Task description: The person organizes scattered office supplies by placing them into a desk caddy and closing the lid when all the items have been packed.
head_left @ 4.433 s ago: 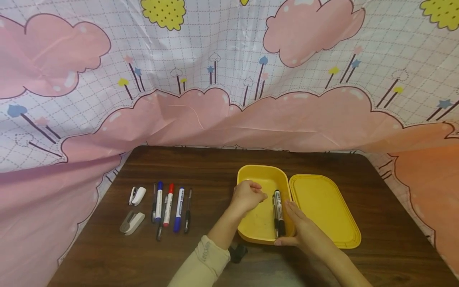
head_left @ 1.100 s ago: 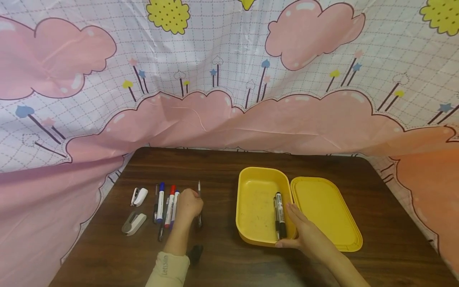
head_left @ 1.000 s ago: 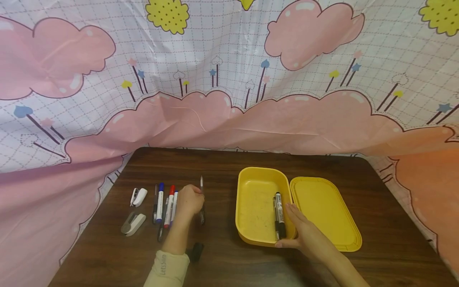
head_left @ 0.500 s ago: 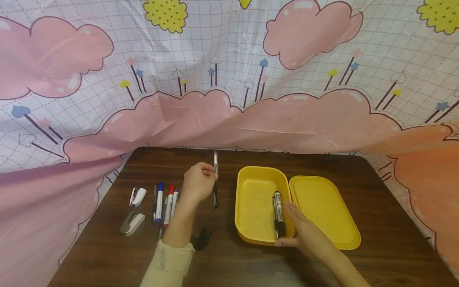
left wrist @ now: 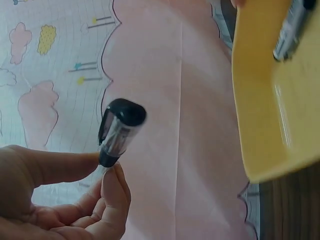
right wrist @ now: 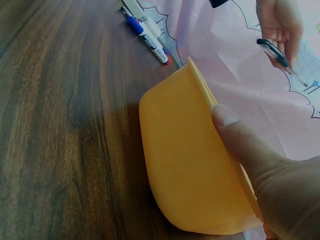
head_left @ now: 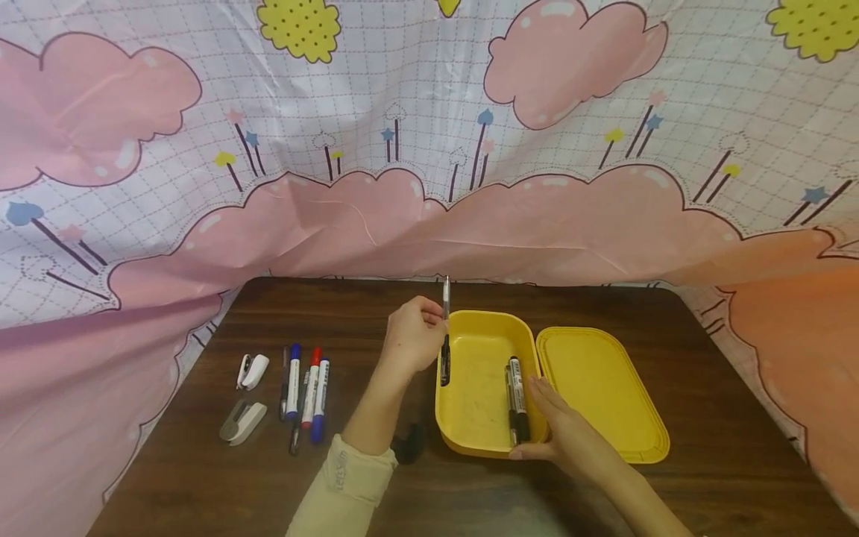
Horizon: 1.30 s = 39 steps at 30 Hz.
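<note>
A cloud-patterned cloth (head_left: 403,89) hangs behind the dark wooden table (head_left: 201,485). On the table sit a yellow box (head_left: 476,380) and, just right of it, a flat yellow lid (head_left: 604,391). The right hand (head_left: 567,429) rests on the box's near right corner, thumb spread from straight fingers. The left hand (head_left: 412,335) pinches a clear-and-black pen (head_left: 446,362) between thumb and fingertips, up by the box's left rim. Inside lie 1 black marker (head_left: 518,399) and 1 slim pen (head_left: 511,406). Over left I see 3 markers (head_left: 311,391), 2 pens (head_left: 285,388) and 2 small white objects (head_left: 254,372).
</note>
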Motion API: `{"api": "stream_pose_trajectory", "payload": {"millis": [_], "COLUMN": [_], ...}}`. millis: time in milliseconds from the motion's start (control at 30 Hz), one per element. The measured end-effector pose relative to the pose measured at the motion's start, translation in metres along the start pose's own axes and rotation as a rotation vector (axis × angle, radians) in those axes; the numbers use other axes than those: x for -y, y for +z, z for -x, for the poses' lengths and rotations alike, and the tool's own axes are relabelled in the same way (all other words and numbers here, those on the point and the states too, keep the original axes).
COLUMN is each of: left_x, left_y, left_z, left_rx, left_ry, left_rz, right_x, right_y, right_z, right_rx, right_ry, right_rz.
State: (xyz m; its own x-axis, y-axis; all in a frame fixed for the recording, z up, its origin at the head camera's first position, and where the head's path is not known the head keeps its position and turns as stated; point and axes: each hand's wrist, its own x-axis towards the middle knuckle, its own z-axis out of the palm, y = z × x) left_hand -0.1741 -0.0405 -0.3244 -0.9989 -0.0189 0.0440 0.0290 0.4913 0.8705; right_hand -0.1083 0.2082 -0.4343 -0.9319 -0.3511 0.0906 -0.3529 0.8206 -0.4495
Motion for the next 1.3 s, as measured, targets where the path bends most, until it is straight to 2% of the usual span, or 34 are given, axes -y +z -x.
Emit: {"api": "stream_pose_trajectory", "payload": {"millis": [200, 367, 500, 633, 867, 1133, 1300], "left_x": [-0.012, -0.016, -0.009, 0.005, 0.021, 0.03, 0.036], "left_y": [0.02, 0.035, 0.05, 0.067, 0.09, 0.111, 0.123], "left_z": [-0.001, -0.001, -0.004, -0.009, -0.011, -0.006, -0.006], "left_rx": [0.056, 0.092, 0.108, 0.12, 0.168, 0.192, 0.237], "left_ry": [0.024, -0.008, -0.052, -0.097, -0.196, -0.196, -0.215], "left_rz": [0.045, 0.047, 0.029, -0.004, 0.005, -0.028, -0.053], "right_x": [0.0, -0.001, -0.002, -0.002, -0.003, -0.004, -0.004], "right_y": [0.0, 0.002, 0.002, 0.003, 0.005, 0.005, 0.005], "right_z": [0.0, 0.0, 0.0, 0.001, 0.001, 0.0, 0.0], "right_rx": [0.002, 0.009, 0.001, -0.005, -0.014, -0.021, -0.022], "right_ry": [0.016, 0.026, 0.019, 0.011, -0.005, -0.027, -0.028], "right_rz": [-0.008, -0.009, -0.011, -0.014, -0.027, -0.028, -0.019]}}
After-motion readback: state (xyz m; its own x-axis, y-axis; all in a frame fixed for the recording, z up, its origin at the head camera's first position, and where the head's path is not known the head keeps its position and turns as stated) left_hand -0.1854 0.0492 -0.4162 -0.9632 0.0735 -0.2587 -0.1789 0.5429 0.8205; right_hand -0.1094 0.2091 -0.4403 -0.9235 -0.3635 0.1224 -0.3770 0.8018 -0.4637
